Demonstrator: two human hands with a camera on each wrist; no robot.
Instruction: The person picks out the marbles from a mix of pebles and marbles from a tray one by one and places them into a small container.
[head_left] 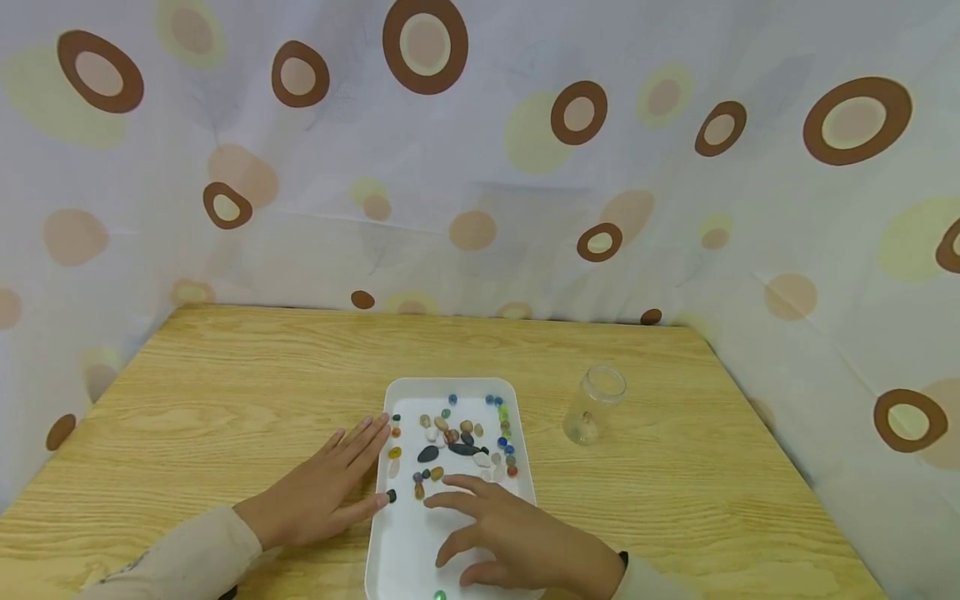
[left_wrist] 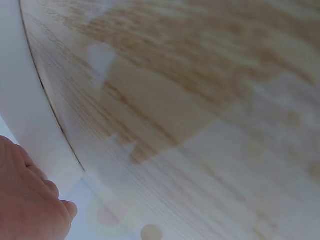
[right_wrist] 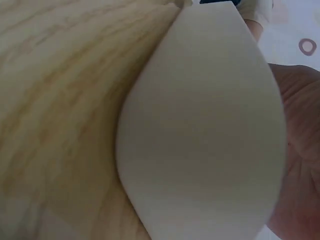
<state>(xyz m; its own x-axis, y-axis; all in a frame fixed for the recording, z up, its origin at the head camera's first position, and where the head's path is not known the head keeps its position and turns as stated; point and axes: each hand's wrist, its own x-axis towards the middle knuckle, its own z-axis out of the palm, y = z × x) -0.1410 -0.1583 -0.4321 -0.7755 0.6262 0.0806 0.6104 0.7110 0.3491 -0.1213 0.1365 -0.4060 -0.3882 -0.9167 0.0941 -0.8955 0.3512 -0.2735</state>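
Observation:
A white tray (head_left: 397, 550) holds small stones and glass marbles, grouped mostly in its far half. My left hand (head_left: 322, 487) rests at the tray's left rim with its fingers extended, the thumb beside a dark pebble (head_left: 392, 496). Over the tray's near half hovers my right hand (head_left: 513, 533), fingers spread and slightly bent, nothing visible between them. Its fingertips are close to a tan pebble (head_left: 437, 472) and an amber-brown stone (head_left: 419, 492). In the left wrist view the hand (left_wrist: 30, 200) lies by the tray's wall; in the right wrist view the palm (right_wrist: 302, 145) shows beyond it.
A clear glass jar (head_left: 592, 407) stands on the wooden table (head_left: 675, 483) right of the tray. Blue and green marbles (head_left: 503, 442) line the tray's right side. A green marble (head_left: 440, 595) lies near its front. Patterned cloth (head_left: 480, 167) hangs behind the table.

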